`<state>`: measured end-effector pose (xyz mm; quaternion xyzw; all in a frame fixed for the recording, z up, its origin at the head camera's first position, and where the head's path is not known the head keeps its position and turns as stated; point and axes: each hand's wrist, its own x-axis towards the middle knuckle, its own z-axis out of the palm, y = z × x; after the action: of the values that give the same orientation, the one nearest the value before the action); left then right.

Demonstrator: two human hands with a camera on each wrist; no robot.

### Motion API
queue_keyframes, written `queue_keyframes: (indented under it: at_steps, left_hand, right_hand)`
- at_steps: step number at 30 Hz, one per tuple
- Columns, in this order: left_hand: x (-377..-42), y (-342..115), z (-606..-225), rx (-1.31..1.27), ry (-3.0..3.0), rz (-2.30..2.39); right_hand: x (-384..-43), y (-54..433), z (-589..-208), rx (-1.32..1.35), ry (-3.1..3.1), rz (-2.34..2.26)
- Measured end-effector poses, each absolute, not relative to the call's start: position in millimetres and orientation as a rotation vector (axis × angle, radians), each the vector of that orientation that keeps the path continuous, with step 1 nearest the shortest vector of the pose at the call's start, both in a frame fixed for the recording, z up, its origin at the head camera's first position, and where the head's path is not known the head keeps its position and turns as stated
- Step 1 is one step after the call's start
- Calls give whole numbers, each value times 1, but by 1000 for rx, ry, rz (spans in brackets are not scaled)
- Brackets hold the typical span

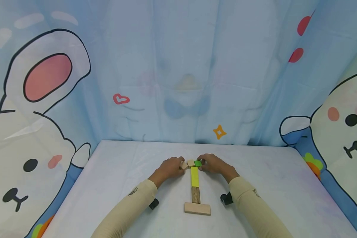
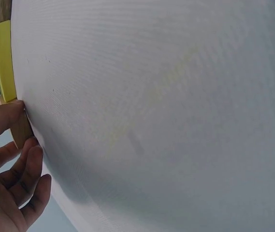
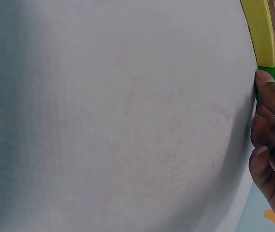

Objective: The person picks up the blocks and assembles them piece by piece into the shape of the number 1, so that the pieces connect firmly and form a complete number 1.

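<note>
In the head view my left hand (image 1: 171,168) pinches a small natural-wood block (image 1: 183,165) between thumb and fingers. My right hand (image 1: 213,163) pinches a green block (image 1: 197,163), also seen in the right wrist view beside the thumb. Between them sits another pale wooden block (image 1: 190,163). Below this row a yellow block (image 1: 194,177) lies end to end with a dark brown wooden block (image 1: 195,195). The brown one meets a wider pale wooden plank (image 1: 197,208) lying crosswise nearest me. The left wrist view shows the held wooden block (image 2: 21,128) touching or close to the yellow one.
All the blocks lie on a white-covered table (image 1: 131,155). A blue curtain (image 1: 184,66) printed with cartoon animals stands behind and at both sides. Black wrist-camera parts (image 1: 226,199) hang beneath both forearms.
</note>
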<state>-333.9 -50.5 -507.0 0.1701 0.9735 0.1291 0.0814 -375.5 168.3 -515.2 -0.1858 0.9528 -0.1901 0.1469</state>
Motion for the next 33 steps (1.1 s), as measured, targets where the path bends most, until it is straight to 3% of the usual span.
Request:
queue_keyframes:
  at_steps: [33]
  left_hand:
    - [-335,-51,-508,498,2907,421]
  right_hand:
    - [-375,170,-516,-546,2745,-543]
